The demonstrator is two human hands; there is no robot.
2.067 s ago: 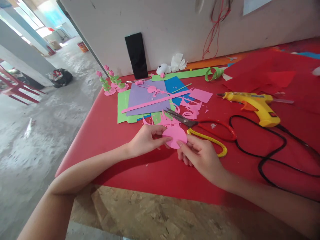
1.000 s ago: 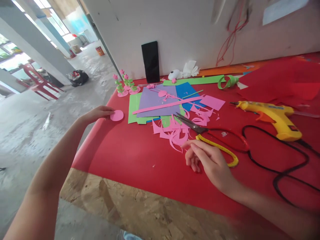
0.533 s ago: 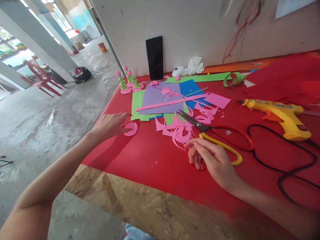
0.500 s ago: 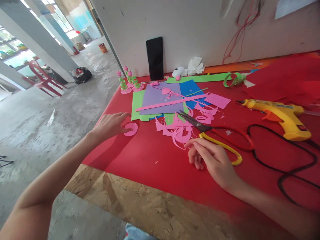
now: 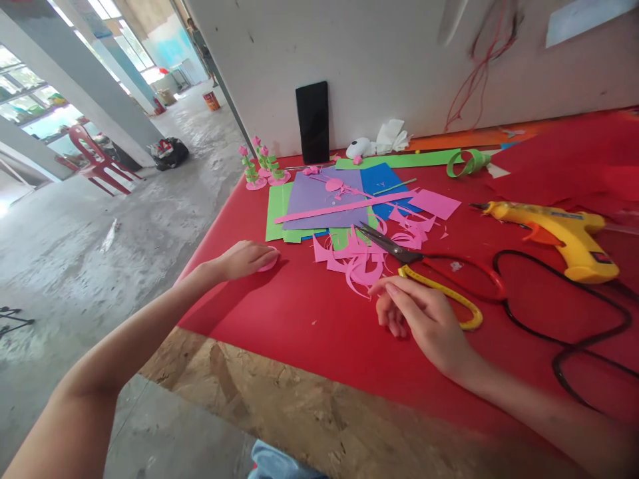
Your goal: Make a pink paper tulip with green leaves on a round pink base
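Covering the pink disc [image 5: 269,267] at nine o'clock, left hand [image 5: 244,259] lay flattish, grip unclear; right hand [image 5: 419,318], four o'clock, sat half-open, empty; disc seemed light, bendy, best edge-pinched.

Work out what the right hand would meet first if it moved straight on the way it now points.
Most likely the curled pink paper offcuts, just ahead of the right hand; its height above the red tabletop is unclear, so it might pass over them.

scuffed grey concrete floor [image 5: 74,266], red plastic chair [image 5: 102,166] by pale pillar [image 5: 87,80], bright daylit windows [image 5: 132,50] at left, blue-and-beige far wall [image 5: 170,45], white panel [image 5: 389,66] behind red-covered bench [image 5: 279,313]
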